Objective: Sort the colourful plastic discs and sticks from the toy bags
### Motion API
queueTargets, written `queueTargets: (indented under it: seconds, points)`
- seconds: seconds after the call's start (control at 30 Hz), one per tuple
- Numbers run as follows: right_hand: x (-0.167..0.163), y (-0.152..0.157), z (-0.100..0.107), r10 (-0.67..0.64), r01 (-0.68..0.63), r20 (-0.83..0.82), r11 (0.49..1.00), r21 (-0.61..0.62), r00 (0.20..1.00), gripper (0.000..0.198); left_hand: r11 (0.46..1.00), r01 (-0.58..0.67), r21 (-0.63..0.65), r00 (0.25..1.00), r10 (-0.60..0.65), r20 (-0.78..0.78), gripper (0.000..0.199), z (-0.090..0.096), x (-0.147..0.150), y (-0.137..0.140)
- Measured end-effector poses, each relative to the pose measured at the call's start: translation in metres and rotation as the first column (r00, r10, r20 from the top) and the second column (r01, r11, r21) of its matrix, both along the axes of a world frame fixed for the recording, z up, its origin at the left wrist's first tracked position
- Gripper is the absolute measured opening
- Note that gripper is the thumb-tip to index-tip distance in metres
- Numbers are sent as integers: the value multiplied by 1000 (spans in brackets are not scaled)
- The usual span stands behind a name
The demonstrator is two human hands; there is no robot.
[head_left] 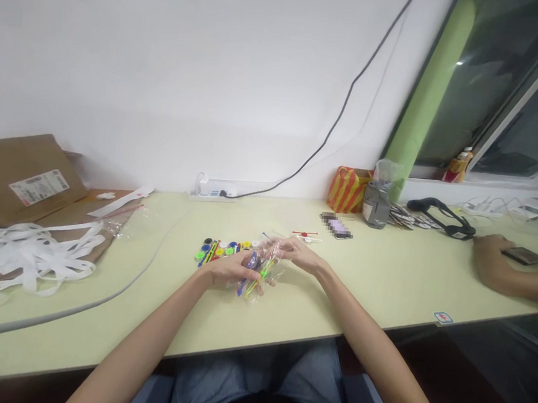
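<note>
My left hand (233,269) is closed around a clear plastic bag (259,278) with blue and yellow-green plastic pieces inside. At the bag's upper right side, my right hand (298,253) has its fingers closed on the crinkled plastic. Just beyond my left hand lie several small round coloured discs (229,252) and thin coloured sticks (209,254) on the table. A red stick piece with a disc at its middle (304,234) lies past my right hand, with a white one beside it.
On the left are a cardboard box (33,177) and a heap of white strips (45,255). A grey cable (117,292) crosses the table (384,279). At the back stand a power strip (213,194), a phone (336,225) and a striped bag (348,189). Another person's arm (501,269) rests at right.
</note>
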State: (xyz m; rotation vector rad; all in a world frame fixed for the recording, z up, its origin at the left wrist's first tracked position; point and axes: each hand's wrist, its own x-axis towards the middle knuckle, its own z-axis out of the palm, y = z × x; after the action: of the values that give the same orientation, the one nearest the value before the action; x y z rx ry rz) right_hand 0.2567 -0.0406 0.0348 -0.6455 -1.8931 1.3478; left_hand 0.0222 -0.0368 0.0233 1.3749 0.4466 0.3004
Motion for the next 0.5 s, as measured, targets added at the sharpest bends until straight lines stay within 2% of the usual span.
queueTargets:
  seconds: [0.07, 0.13, 0.17, 0.23, 0.27, 0.3, 0.33, 0.4, 0.5]
  points:
    - [3, 7, -3, -68, 71, -64, 996, 48, 996, 34, 1000, 0, -9, 1000, 0, 5, 71, -1, 0, -1]
    - [14, 18, -10, -282, 296, -128, 949, 111, 951, 30, 1000, -30, -8, 999, 30, 29, 68, -2, -1, -1]
    - [22, 24, -14, -424, 440, -126, 886, 146, 897, 26, 999, -46, -4, 998, 46, 54, 67, -2, -2, -1]
    - [44, 36, -26, -709, 682, -17, 672, 287, 705, 17, 998, -64, -4, 991, 64, 114, 69, -2, -5, 2]
    - [55, 40, -32, -803, 730, 58, 567, 382, 593, 13, 998, -70, -11, 987, 71, 143, 70, -1, -7, 3]
    - [66, 43, -38, -857, 738, 138, 499, 454, 496, 12, 997, -81, -19, 983, 83, 166, 72, -1, -8, 5]
    - [75, 45, -45, -887, 737, 205, 459, 496, 414, 12, 995, -101, -25, 978, 104, 182, 72, 0, -9, 6]
    - [88, 46, -55, -906, 732, 304, 418, 538, 294, 11, 987, -158, -22, 968, 159, 196, 72, 1, -10, 8]
    - [95, 46, -64, -890, 730, 381, 432, 530, 251, 9, 973, -229, 12, 956, 223, 193, 70, 3, -7, 7]
